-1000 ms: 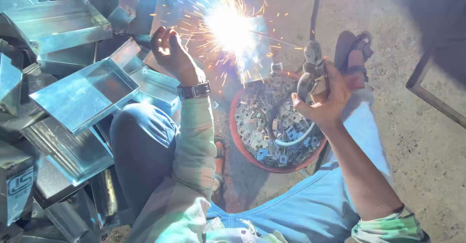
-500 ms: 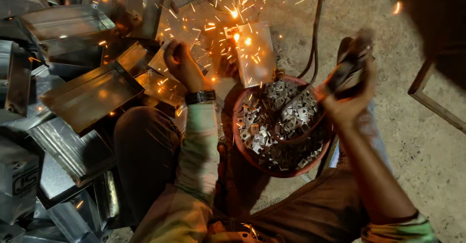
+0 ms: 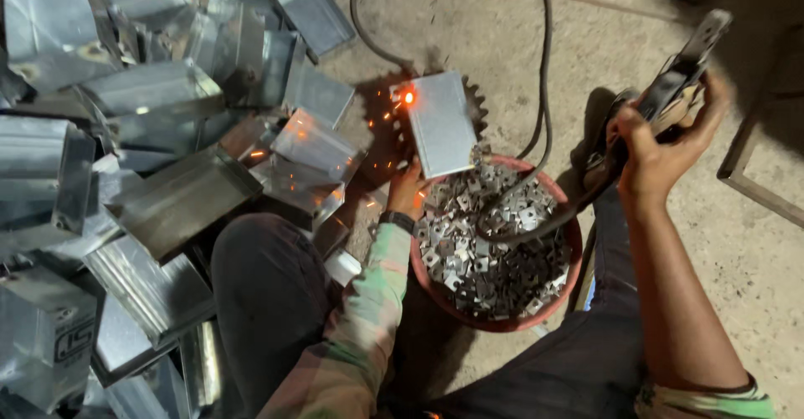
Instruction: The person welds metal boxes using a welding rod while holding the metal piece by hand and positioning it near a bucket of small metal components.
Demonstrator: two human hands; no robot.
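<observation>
Metal box (image 3: 441, 123): my left hand (image 3: 405, 191) sits at its near edge, grip hidden; right hand (image 3: 662, 147) clenched on electrode holder (image 3: 680, 69), over open floor (image 3: 754, 243).

The scene is fairly dim overall, lit softly from above, with no hard sunlight. The brightest spot is a small orange glow (image 3: 409, 97) at the corner of a metal box (image 3: 442, 123), with a few faint sparks scattered around it — warm tints catch on nearby shiny boxes (image 3: 314, 147). The pile of sheet-metal boxes (image 3: 126, 101) gives off dull grey glare on its flat faces. Dark shadow sits beside the glowing box and in the upper right corner. The right hand (image 3: 662, 147) and its holder (image 3: 682, 67) are smeared by motion blur; the bowl of small plates (image 3: 494, 243) looks reasonably sharp. Edges bend slightly — wide-lens distortion.
</observation>
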